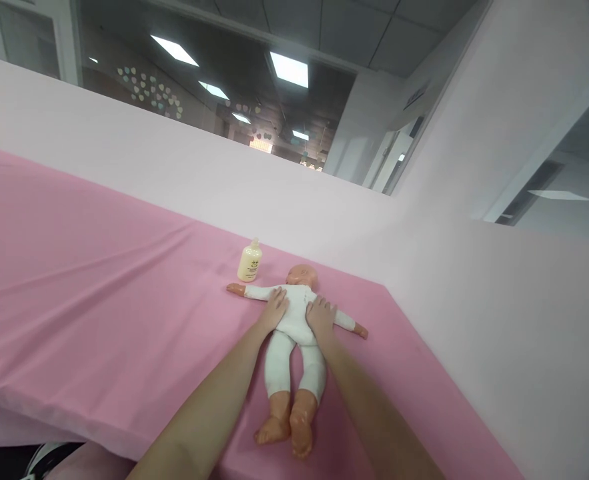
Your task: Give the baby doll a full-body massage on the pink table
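Observation:
A baby doll (295, 320) with a white cloth body lies on the pink sheet, its head toward the wall and its feet toward me. Its arms are spread out to both sides. My left hand (276, 309) rests on the left side of the doll's torso, fingers stretched out and lying flat. On the other side of the torso, near the shoulder, lies my right hand (321, 316), its fingers also extended. Neither hand grips anything. Just beyond the doll's left-side hand stands a pale yellow pump bottle (249, 261) with dark print.
The pink sheet (99, 280) covers the table and has creases on the left. White walls (454, 280) border it at the back and right. Above the back wall is a window (214, 80) with ceiling lights showing in the glass.

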A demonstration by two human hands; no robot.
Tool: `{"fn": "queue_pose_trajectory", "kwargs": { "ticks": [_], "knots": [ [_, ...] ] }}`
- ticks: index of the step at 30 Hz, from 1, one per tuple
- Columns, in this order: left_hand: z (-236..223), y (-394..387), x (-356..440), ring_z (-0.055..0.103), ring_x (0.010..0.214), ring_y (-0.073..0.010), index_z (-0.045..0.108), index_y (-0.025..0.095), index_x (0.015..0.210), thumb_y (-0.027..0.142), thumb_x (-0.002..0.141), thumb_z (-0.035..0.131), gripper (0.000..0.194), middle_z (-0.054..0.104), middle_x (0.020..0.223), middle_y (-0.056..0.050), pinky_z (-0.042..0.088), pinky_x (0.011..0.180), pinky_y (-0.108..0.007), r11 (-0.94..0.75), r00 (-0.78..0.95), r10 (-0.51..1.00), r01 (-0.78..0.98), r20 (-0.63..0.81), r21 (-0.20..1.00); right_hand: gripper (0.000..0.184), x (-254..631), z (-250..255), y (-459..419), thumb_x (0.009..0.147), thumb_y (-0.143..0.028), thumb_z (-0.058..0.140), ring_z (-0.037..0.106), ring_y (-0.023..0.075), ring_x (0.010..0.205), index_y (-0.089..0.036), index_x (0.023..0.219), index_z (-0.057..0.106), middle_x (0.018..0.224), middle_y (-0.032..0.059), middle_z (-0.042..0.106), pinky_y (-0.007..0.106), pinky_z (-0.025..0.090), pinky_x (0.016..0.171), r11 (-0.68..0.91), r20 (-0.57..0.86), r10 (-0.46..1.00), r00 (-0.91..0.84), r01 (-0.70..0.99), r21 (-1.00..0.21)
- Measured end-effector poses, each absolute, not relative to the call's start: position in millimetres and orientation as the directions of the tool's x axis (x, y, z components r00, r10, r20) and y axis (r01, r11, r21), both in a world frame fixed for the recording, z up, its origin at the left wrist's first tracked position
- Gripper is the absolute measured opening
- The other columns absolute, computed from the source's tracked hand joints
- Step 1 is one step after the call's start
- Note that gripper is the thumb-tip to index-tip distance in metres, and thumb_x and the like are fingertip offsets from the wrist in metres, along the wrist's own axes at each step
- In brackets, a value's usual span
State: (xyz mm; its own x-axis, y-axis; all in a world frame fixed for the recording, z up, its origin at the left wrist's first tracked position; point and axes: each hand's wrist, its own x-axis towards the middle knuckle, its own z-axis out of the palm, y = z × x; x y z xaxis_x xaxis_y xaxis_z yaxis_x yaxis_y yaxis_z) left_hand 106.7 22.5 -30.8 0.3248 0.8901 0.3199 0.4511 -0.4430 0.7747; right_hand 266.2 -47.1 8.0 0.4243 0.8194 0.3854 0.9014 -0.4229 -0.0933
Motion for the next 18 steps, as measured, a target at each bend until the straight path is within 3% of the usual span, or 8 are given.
{"fn": "queue_pose_trajectory", "kwargs": {
  "ticks": [4, 10, 15, 18],
  "knots": [
    [-35.5, 26.6, 111.7, 0.005, 0.151, -0.0285, 0.037, 0.022, 0.149, 0.048, 0.091, 0.050, 0.065, 0.019, 0.162, -0.006, 0.018, 0.121, -0.047, -0.489, 0.458, 0.841, 0.414, 0.288, 0.768, 0.060, 270.1, 5.0, -40.7, 0.098, -0.030, 0.025, 0.033, 0.0315, 0.141, -0.008, 0.153, 0.025, 0.154, 0.0216, 0.034, 0.049, 0.024, 0.113, -0.269, 0.362, 0.895, 0.259, 0.963, -0.024],
    [-36.3, 30.1, 106.8, 0.000, 0.151, -0.0284, 0.032, 0.025, 0.152, 0.041, 0.091, 0.047, 0.065, 0.014, 0.163, -0.004, 0.017, 0.121, -0.049, -0.499, 0.498, 0.829, 0.455, 0.253, 0.738, 0.062, 272.2, 3.9, -43.1, 0.099, -0.036, 0.026, 0.020, 0.0331, 0.148, -0.017, 0.157, 0.013, 0.162, 0.0145, 0.015, 0.052, 0.023, 0.115, -0.213, 0.221, 0.953, 0.206, 0.977, 0.011],
    [-30.0, 25.5, 105.0, 0.005, 0.151, -0.0294, 0.035, 0.026, 0.151, 0.034, 0.090, 0.047, 0.062, 0.017, 0.163, -0.005, 0.017, 0.120, -0.050, -0.516, 0.499, 0.828, 0.502, 0.255, 0.694, 0.060, 264.9, 13.9, -67.6, 0.101, -0.047, 0.023, 0.007, 0.0363, 0.150, -0.031, 0.156, 0.007, 0.165, 0.0042, -0.001, 0.059, 0.019, 0.115, -0.088, 0.084, 0.992, 0.096, 0.992, -0.089],
    [-18.5, 18.0, 103.8, 0.007, 0.151, -0.0326, 0.037, 0.027, 0.150, 0.030, 0.089, 0.047, 0.061, 0.019, 0.163, -0.006, 0.019, 0.118, -0.054, -0.525, 0.504, 0.830, 0.558, 0.240, 0.643, 0.058, 258.6, 21.0, -91.7, 0.101, -0.049, 0.019, 0.001, 0.0337, 0.151, -0.033, 0.156, 0.008, 0.164, -0.0001, -0.001, 0.060, 0.017, 0.116, 0.020, 0.063, 0.998, -0.011, 0.987, -0.159]
  ]
}}
